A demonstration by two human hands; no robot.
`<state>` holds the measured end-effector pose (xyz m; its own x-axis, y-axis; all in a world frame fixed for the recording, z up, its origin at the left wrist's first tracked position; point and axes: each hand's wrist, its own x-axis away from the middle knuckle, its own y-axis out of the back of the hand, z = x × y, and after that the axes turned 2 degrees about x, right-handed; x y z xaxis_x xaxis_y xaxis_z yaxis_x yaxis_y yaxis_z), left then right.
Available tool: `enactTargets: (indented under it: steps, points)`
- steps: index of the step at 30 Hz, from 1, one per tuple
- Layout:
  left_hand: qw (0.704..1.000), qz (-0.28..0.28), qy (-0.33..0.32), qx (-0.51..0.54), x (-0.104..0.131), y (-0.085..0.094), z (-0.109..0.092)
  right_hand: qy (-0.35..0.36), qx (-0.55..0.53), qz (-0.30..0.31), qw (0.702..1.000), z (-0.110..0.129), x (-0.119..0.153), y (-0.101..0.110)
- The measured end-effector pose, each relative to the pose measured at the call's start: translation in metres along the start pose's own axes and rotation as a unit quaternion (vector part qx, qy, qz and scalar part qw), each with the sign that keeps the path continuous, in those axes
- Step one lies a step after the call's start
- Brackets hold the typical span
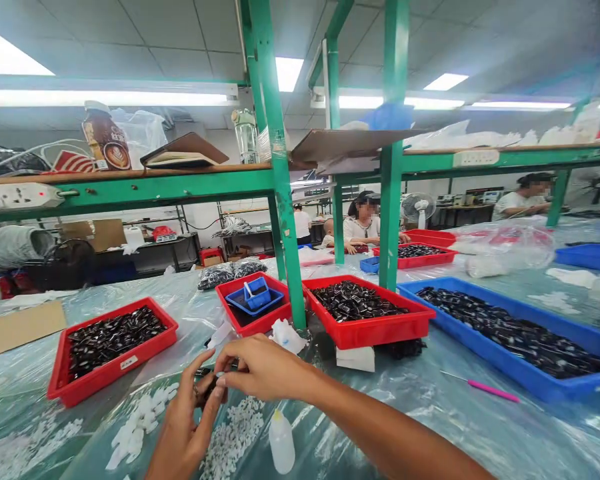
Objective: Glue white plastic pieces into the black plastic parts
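Observation:
My left hand (187, 417) holds a small black part (207, 385) between thumb and fingers, low and left of centre. My right hand (260, 367) reaches across from the right, its thumb and fingertips pinched at the same part; anything small between them is hidden. Below the hands lies a pile of small white pieces (237, 430). A white squeeze bottle (282, 443) with a yellowish tip stands right of that pile. Further left are flatter white pieces (140, 423). The table (380, 413) is covered with clear plastic sheet.
Red trays (153, 347) (380, 333) of black parts flank a red tray (230, 320) with small blue trays. A blue tray (505, 367) of black parts and a pink-handled tool (493, 390) lie right. Green shelf posts (290, 267) rise behind. People sit beyond.

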<state>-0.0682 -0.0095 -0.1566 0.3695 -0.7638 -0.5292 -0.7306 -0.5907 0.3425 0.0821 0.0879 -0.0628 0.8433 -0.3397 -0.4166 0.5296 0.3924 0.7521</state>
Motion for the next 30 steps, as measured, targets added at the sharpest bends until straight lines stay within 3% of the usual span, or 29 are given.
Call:
enactTargets:
  steps: [4,8,11,13,14,16,18,21,22,24,26,28,30]
  points:
    - [0.996,0.056,-0.07,-0.024,0.001,0.004,-0.005,-0.037,0.007,-0.061,0.997,0.012,0.05,0.042]
    - [0.993,0.074,-0.089,-0.037,-0.001,0.007,-0.003,-0.155,0.036,-0.094,0.983,0.002,0.147,0.11]
    - [0.992,0.08,-0.09,-0.031,-0.001,0.006,-0.002,-0.26,0.205,-0.184,0.926,-0.027,0.216,0.181]
    - [0.993,0.077,-0.082,-0.028,-0.001,0.003,-0.001,-0.288,0.332,-0.264,0.859,-0.045,0.245,0.228]
    - [0.994,0.074,-0.076,-0.03,-0.002,0.002,0.0,-0.299,0.361,-0.302,0.83,-0.051,0.254,0.249]
    - [0.995,0.063,-0.065,-0.046,-0.005,0.002,0.005,-0.304,0.393,-0.328,0.803,-0.048,0.259,0.279]
    - [0.994,0.055,-0.056,-0.078,-0.01,0.004,0.014,-0.285,0.419,-0.352,0.787,-0.027,0.252,0.293]
    - [0.989,0.062,-0.063,-0.116,-0.015,0.008,0.028,-0.2,0.477,-0.397,0.758,0.028,0.222,0.286]
    - [0.988,0.058,-0.068,-0.122,-0.017,0.01,0.032,-0.158,0.475,-0.408,0.763,0.045,0.208,0.278]
    - [0.987,0.04,-0.073,-0.135,-0.019,0.011,0.037,-0.09,0.438,-0.398,0.801,0.068,0.177,0.254]
    - [0.985,0.037,-0.075,-0.154,-0.02,0.012,0.038,-0.006,0.383,-0.398,0.833,0.07,0.148,0.217]
    - [0.98,0.05,-0.076,-0.174,-0.022,0.015,0.038,0.059,0.322,-0.36,0.874,0.057,0.125,0.17]
    - [0.977,0.0,-0.066,-0.201,-0.024,0.021,0.038,0.114,0.277,-0.362,0.883,0.035,0.112,0.117]
